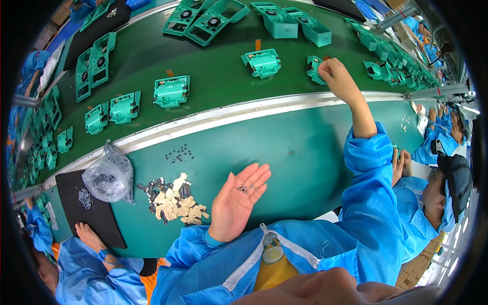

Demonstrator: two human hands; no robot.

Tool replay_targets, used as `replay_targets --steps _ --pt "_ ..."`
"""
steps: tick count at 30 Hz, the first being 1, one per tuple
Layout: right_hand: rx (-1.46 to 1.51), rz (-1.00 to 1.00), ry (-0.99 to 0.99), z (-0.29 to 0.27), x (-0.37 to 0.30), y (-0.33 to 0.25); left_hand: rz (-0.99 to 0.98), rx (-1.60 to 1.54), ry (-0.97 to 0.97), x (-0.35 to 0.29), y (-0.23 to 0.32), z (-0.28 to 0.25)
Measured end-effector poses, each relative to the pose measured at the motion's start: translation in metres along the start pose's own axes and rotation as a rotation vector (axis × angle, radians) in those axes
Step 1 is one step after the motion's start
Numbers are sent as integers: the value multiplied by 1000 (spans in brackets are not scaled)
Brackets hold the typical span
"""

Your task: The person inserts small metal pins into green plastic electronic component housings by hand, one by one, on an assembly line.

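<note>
My left hand lies palm up over the green work table, its fingers stretched out, with several tiny dark metal-looking parts resting on the palm. Out on the green belt, my right hand is closed at the right edge of a small teal plastic housing. Its fingertips are pressed together there and hide part of the housing. Just left of it sits another teal housing with an orange tab behind. Left of my left hand is a pile of cream and black strips, below scattered small black pieces.
A clear plastic bag of dark pieces stands by a black mat. A white metal rail separates table and belt. More teal housings and larger teal casings stand on the belt. Co-workers sit on both sides, one's hand on the mat.
</note>
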State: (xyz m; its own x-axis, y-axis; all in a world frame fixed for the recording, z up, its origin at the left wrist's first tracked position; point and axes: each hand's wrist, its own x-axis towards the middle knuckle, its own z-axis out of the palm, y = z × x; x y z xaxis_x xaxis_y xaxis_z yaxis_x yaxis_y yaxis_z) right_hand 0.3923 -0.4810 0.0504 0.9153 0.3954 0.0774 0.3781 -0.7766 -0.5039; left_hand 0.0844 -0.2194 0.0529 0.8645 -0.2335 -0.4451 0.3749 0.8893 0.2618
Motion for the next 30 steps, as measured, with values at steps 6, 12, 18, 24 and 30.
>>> replay_targets --steps 6,12,18,24,30 --pt "-15 -12 3 -1 0 -3 8 0 -14 -1 -2 -1" --pt "-58 -43 -2 0 1 -10 6 0 -14 -2 -2 -1" --pt "-186 -117 21 2 3 -16 9 3 -22 -5 -1 0" --pt "-29 -3 -32 -2 3 -18 6 -6 -21 -3 -1 0" --pt "-21 -15 -35 0 5 -19 9 4 -19 -4 -1 2"
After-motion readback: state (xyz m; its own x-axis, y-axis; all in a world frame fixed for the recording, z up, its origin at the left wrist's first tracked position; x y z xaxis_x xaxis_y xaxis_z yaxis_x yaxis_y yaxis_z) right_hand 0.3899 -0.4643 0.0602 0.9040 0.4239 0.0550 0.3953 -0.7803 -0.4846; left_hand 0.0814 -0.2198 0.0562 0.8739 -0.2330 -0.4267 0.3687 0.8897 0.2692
